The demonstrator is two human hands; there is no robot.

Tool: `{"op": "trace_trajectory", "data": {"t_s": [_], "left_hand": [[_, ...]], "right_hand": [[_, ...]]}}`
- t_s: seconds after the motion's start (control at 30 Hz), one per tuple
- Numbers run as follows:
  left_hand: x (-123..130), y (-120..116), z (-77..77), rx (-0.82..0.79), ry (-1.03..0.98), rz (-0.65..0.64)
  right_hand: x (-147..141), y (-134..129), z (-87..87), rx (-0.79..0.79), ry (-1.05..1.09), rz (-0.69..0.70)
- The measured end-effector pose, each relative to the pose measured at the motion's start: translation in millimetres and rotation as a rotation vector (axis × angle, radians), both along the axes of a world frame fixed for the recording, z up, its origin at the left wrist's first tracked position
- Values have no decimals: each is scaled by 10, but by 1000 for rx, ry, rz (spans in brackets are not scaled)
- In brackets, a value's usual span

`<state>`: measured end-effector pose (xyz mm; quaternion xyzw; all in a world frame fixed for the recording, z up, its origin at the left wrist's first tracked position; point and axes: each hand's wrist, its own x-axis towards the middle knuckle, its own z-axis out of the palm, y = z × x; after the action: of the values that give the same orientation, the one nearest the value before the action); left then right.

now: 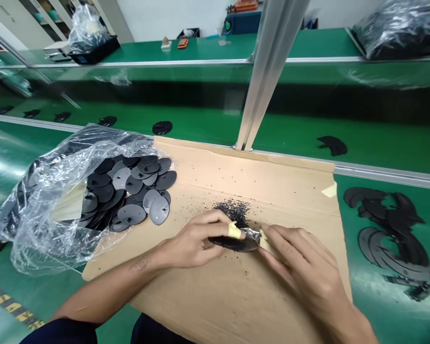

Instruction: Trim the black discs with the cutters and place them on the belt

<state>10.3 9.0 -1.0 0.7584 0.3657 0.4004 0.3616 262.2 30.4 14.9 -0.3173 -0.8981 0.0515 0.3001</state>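
Note:
A round black plastic disc [234, 244] is pinched between the fingers of my left hand [197, 239], tilted low over the cardboard. Yellow tape wraps one fingertip of this hand. My right hand [304, 263] is closed around a small pair of nippers [251, 233]. Their metal head touches or nearly touches the disc's upper edge; its handles are mostly hidden by my fingers, with pale yellow showing at the grip. Just beyond both hands lies a heap of tiny black plastic bits [236, 210] on the cardboard sheet [193, 296].
Many black discs [132, 186] spill from a clear plastic bag [39, 224] at left. Curved black parts [394, 229] lie on the green bench at right. A metal post [267, 71] rises behind the cardboard, before a green conveyor belt [200, 122] carrying spaced black parts.

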Motion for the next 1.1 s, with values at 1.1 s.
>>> {"op": "trace_trajectory", "data": {"t_s": [1.1], "left_hand": [[-619,2447,-38,-98,689,416]], "right_hand": [[247,91,-419,31,-126,-404]]}}
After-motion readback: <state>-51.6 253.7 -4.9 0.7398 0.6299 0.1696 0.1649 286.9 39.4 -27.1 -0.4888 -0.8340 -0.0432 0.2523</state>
